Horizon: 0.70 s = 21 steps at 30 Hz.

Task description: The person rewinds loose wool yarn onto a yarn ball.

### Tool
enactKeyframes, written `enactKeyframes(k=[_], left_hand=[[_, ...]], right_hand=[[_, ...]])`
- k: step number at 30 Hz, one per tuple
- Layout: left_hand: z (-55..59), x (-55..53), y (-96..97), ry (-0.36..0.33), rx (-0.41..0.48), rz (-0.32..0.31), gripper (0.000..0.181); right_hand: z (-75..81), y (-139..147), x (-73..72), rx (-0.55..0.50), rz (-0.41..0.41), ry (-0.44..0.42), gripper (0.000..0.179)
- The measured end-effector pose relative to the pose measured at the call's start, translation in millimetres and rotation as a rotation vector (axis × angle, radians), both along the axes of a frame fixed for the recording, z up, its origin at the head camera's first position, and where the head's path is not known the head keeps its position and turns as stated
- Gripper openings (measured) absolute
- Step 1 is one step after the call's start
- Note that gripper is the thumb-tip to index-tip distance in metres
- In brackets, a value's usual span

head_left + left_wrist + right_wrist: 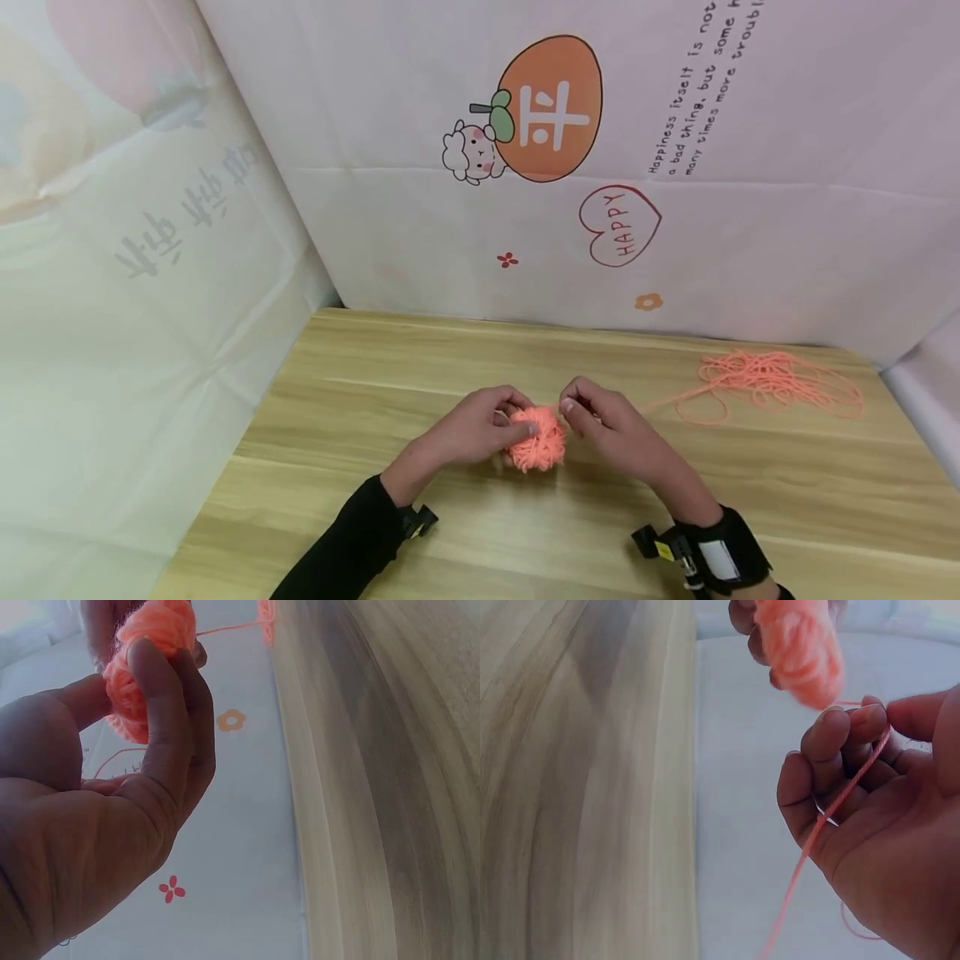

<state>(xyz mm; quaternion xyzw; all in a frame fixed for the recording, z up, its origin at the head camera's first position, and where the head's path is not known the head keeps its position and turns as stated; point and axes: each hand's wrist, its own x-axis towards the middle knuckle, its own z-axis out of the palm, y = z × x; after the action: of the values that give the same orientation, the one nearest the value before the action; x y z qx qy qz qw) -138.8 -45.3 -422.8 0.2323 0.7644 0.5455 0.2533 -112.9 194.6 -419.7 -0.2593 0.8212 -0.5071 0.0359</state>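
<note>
A ball of coral-pink yarn (542,446) is gripped between the thumb and fingers of my left hand (476,425), a little above the wooden table. Close by on its right, my right hand (611,425) pinches the yarn strand (844,795) between thumb and forefinger. In the right wrist view that strand runs across the palm and down out of frame, and a short length links the fingertips to the ball. The left wrist view shows the ball (154,645) with fingers curled along its side; part of the right hand is hidden behind it.
A loose heap of the same yarn (772,379) lies at the table's back right, joined by a strand to the right hand. The wooden table (360,375) meets printed white cloth walls (420,250) at the back and left. Each wrist wears a strapped camera (667,546).
</note>
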Motion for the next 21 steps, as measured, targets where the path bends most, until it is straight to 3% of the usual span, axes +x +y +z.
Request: enactKeyframes(k=[6,11,21], left_hand=[[-4.3,-0.7,-0.1,0.091,-0.101,0.083,0.028],[-5.0,-4.5,-0.1,0.115,-0.108,0.146,0.024],[-4.7,-12.3,-3.5,0.054,0.037,0.267,0.024]], right_hand=[[4.6,-7.7,7.5,0.054,0.021,0.029,0.022],[9.2,-14.4,11.0,0.082,0.031,0.042,0.023],[6.9,-27.2,15.0,0.14,0.072,0.09,0.019]])
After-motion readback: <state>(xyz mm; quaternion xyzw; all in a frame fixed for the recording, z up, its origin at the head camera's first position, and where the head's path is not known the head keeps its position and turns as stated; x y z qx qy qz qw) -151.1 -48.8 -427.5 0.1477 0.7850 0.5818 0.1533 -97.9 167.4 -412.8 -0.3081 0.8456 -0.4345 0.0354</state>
